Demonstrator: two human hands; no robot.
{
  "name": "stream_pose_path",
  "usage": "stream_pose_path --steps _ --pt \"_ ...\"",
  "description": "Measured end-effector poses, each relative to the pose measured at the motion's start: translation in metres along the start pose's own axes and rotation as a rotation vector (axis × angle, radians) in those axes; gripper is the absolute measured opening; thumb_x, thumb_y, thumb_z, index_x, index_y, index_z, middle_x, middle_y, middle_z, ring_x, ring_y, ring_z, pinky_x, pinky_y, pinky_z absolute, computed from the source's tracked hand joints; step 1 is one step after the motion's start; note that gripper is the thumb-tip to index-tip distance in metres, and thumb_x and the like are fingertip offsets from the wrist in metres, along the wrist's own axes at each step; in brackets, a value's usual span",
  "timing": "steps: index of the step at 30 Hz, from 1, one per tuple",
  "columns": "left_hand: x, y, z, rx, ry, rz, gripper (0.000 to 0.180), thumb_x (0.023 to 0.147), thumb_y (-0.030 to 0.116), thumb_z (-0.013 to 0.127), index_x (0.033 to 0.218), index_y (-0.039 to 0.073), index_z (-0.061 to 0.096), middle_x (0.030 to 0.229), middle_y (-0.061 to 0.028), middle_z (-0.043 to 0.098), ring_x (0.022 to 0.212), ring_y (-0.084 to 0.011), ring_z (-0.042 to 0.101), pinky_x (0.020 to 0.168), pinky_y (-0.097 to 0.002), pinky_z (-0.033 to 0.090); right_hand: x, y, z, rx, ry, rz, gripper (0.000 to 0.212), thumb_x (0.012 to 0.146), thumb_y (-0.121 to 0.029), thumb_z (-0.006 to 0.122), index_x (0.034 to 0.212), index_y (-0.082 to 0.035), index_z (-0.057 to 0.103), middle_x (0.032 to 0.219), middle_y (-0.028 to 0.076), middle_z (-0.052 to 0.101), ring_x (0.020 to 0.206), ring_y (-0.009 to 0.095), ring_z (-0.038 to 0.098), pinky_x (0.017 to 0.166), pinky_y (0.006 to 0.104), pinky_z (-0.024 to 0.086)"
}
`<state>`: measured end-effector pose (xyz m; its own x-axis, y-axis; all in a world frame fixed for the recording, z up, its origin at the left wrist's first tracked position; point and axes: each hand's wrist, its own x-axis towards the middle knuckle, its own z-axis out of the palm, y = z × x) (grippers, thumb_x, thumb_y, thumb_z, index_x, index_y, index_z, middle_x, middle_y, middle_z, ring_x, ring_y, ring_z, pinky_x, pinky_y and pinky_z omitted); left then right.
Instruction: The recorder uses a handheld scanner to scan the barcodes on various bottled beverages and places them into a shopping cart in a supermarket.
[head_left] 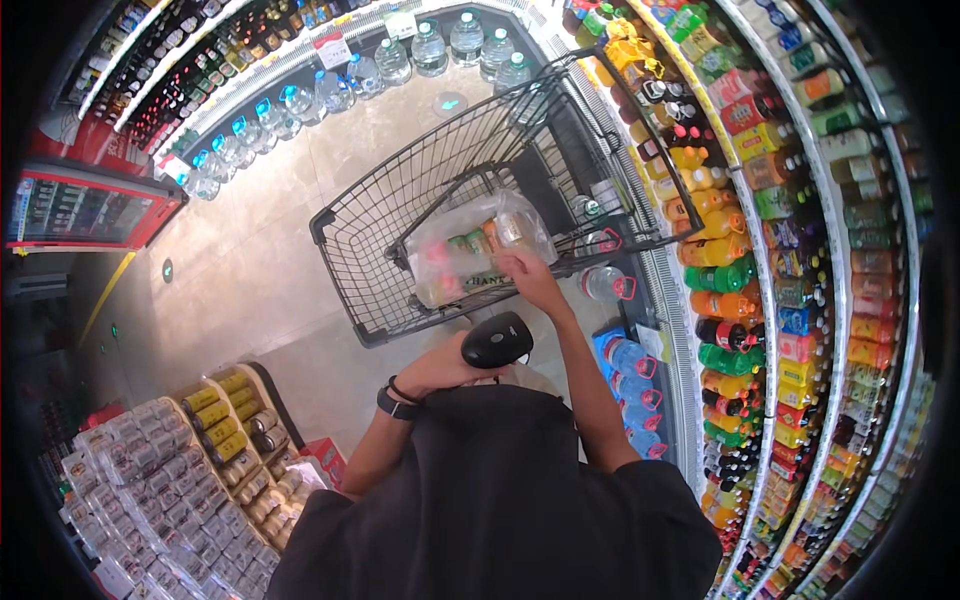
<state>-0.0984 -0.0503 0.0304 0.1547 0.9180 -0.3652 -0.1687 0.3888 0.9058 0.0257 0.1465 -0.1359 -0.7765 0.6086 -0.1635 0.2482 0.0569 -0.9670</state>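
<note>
In front of my body, my left hand (440,368) is closed around a black handheld barcode scanner (497,342) with a rounded head. A dark band and a watch sit on that wrist. My right hand (532,280) reaches into a black wire shopping cart (365,225), its fingers curled at the edge of a translucent plastic bag (437,285). Packaged goods show through the bag: something pink at its left, green and orange packs in the middle, and a pale cylindrical container (510,232) by my fingertips. What lies beneath my right fingers is partly hidden.
Shelves of colourful drink bottles (715,225) curve along the right, close to the cart. Large water jugs (430,50) line the far shelf base; others (632,360) stand at right. Stacked cans (150,480) fill the lower left. A red-framed cooler (90,210) stands at left.
</note>
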Motion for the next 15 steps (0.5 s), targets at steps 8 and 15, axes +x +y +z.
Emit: stream_pose_path --steps 8,15 --pt "-0.020 -0.006 -0.087 -0.136 0.247 -0.252 0.044 0.081 0.030 0.082 0.117 0.011 0.065 0.078 0.0061 0.062 0.059 -0.0036 0.050 0.053 -0.0220 0.042 0.107 0.134 0.100 -0.642 -0.029 0.159 0.032 0.086 -0.009 0.056 0.116 -0.003 0.064 0.106 0.020 0.068 0.099 0.035 0.065 0.090 0.0410 0.049" --pt "-0.031 -0.043 -0.121 -0.361 0.292 -0.290 0.037 0.083 0.028 0.080 0.110 0.008 0.065 0.071 0.0051 0.059 0.057 -0.0030 0.049 0.050 -0.0223 0.040 0.120 0.092 0.152 -0.090 -0.945 0.324 0.039 0.081 -0.002 0.054 0.119 -0.002 0.064 0.101 0.006 0.067 0.094 0.015 0.062 0.086 0.0320 0.051"
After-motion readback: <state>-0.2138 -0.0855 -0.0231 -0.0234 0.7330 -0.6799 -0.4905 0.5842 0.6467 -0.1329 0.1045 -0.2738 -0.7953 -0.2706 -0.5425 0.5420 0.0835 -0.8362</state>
